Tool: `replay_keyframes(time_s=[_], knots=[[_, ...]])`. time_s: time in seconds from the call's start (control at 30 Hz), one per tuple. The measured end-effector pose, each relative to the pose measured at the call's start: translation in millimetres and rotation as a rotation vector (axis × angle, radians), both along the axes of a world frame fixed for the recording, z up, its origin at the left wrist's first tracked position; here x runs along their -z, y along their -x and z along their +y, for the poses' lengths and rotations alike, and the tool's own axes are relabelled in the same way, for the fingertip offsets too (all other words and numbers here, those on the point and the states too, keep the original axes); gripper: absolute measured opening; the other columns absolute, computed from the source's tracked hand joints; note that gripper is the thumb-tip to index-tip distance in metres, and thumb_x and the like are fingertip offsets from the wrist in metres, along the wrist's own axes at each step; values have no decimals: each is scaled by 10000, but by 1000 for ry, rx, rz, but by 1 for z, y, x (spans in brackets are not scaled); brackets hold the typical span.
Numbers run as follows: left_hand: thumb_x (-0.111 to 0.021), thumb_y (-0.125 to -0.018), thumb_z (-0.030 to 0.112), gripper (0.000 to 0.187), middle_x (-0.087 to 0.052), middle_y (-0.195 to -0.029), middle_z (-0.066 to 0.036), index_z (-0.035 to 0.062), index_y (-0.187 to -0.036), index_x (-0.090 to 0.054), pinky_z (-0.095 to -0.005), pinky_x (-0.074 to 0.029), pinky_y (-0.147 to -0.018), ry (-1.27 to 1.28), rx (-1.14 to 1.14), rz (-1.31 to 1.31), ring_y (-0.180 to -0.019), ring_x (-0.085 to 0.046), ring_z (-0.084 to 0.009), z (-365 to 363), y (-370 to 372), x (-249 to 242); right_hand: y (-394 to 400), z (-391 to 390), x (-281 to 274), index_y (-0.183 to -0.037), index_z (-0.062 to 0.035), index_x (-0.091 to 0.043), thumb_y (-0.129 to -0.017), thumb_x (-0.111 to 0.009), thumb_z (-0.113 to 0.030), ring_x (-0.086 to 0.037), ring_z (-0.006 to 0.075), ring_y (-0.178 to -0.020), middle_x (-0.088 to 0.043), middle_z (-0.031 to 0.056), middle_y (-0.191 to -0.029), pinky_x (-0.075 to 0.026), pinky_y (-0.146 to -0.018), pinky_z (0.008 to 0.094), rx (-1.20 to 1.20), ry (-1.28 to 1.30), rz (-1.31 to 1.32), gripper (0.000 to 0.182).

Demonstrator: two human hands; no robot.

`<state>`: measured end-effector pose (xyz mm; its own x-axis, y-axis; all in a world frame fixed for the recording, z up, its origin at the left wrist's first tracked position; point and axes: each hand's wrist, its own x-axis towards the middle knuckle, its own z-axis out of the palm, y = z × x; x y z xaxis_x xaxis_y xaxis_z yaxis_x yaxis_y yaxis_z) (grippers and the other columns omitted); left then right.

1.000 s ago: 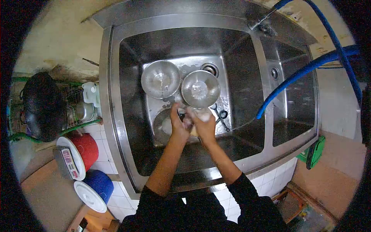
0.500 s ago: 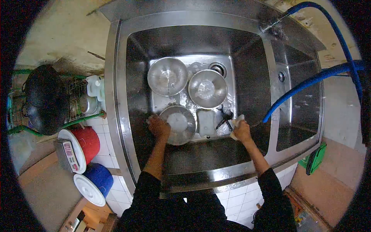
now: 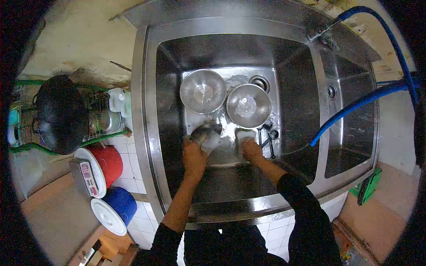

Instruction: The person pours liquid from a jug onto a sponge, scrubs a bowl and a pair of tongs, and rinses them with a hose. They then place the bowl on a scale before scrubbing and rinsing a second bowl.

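My left hand [image 3: 194, 156] grips the rim of a steel bowl [image 3: 203, 132], tipped on its side low in the sink. Whitish soapy water [image 3: 214, 142] shows at the bowl's mouth and on the sink floor beside it. My right hand [image 3: 252, 150] is closed at a pale rectangular tub [image 3: 244, 133]. What it holds looks like a pale sponge, mostly hidden by the fingers and the tub. Right of that hand lie several black spoons or ladles [image 3: 267, 138]. Two more steel bowls, one at left [image 3: 203, 91] and one at right [image 3: 248, 106], sit upright farther back with some water in them.
Steel walls enclose the sink [image 3: 177, 181], with a drain [image 3: 259, 83] at the back right. A blue hose [image 3: 350, 117] hangs over the right divider. To the left stand a black wok [image 3: 61, 115], a red bucket [image 3: 110, 164] with a scale [image 3: 87, 177], and a blue bucket [image 3: 122, 206].
My left hand has tipped the near bowl from upright onto its side, and soapy water has spread. My right hand has moved left, from beside the black utensils to the pale tub.
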<state>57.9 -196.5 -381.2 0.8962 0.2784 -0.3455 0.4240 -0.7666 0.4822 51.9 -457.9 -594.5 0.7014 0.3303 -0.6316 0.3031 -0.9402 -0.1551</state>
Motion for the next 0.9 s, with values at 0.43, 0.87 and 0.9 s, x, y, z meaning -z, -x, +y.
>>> replay_keyframes(time_s=[0.43,0.87,0.9], knots=[[-592,-631,-47,599,-359,-1270,-214,-20,-1186,-368,-428,-368,-956,259,-81,-370,-1155,-405,-373,30,0,8,-45,42,-194,-1126,-36,-460,-757,-644,-280,-594,356,-926,-611,201,-969,-496,-762,396,526,-545,84,479],[-545,-650,-5,902,-343,-1342,-103,205,-1413,-113,-382,-446,-918,1223,-490,-3,-1184,-412,-264,24,20,-34,-37,149,-180,-1218,46,-427,-776,-574,-240,-560,434,-923,-570,285,-1021,-433,-850,488,45,-628,0,547],[-517,-628,-35,917,-339,-1343,-111,200,-1415,-108,-382,-459,-906,1296,-402,-120,-1188,-406,-274,28,23,-32,-41,133,-196,-1221,43,-429,-772,-578,-242,-566,428,-907,-568,281,-1029,-441,-832,489,-73,-529,106,552]])
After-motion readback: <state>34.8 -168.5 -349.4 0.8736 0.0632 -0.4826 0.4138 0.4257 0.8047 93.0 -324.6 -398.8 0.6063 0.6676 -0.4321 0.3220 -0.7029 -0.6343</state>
